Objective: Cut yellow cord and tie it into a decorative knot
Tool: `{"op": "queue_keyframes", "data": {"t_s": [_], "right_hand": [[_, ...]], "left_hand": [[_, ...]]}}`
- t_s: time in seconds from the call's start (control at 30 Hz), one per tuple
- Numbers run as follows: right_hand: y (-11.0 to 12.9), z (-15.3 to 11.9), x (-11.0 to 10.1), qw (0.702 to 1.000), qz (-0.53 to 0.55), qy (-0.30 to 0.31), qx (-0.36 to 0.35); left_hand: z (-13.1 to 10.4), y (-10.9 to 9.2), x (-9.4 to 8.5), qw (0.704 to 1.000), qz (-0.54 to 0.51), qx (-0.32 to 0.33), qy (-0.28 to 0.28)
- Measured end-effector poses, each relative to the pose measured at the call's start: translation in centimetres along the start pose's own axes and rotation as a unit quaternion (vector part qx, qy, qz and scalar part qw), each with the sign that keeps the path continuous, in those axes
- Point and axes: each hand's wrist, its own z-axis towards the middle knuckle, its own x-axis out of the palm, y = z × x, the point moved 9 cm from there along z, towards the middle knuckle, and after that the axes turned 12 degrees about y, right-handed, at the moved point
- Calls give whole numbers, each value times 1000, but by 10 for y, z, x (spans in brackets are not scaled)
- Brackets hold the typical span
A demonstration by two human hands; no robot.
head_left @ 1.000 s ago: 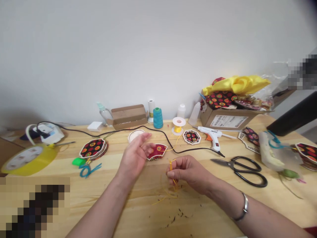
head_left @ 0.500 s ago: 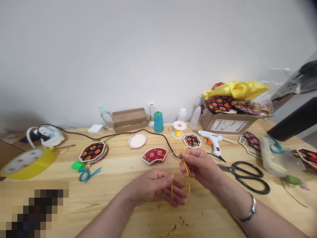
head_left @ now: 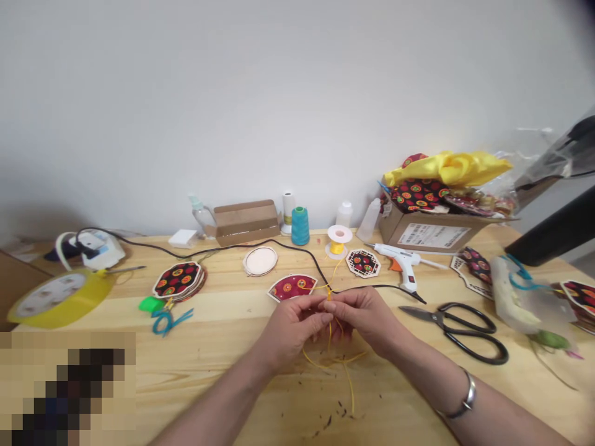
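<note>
Both hands meet over the middle of the table, pinching yellow cord (head_left: 352, 390). My left hand (head_left: 297, 325) has its thumb and fingers closed on the cord, and my right hand (head_left: 360, 316) grips it right beside them. A short knotted-looking bit rises above the fingertips; loops and loose ends hang below. Some fingers are hidden behind the cord and hands. From the spool (head_left: 338, 241) a yellow strand runs down toward the hands. Just beyond my left hand lies a fan-shaped red fabric piece (head_left: 292, 287) with a pale rim, partly covered by that hand.
Black-handled scissors (head_left: 437, 317) and a white glue gun (head_left: 405, 266) lie at the right. A black cable (head_left: 242, 246) crosses the table. Teal thread (head_left: 300, 227), a carton (head_left: 425, 230) of fabric, yellow tape (head_left: 100, 288), blue snips (head_left: 170, 321) and stacked fabric pieces (head_left: 179, 280) surround the work.
My left hand has moved right and up to join my right hand at the cord. My right hand has shifted slightly left and down. The cord's loose ends now hang lower toward the table.
</note>
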Motion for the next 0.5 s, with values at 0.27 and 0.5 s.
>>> {"op": "queue_keyframes", "data": {"t_s": [0.27,0.5], "right_hand": [[0,1,4,1000,16,20,-15],[-3,4,1,1000,26,3,-13]], "left_hand": [[-3,7,-9,997,-13,-25,-65],[-4,13,-13,994,-31,-51,-91]]}}
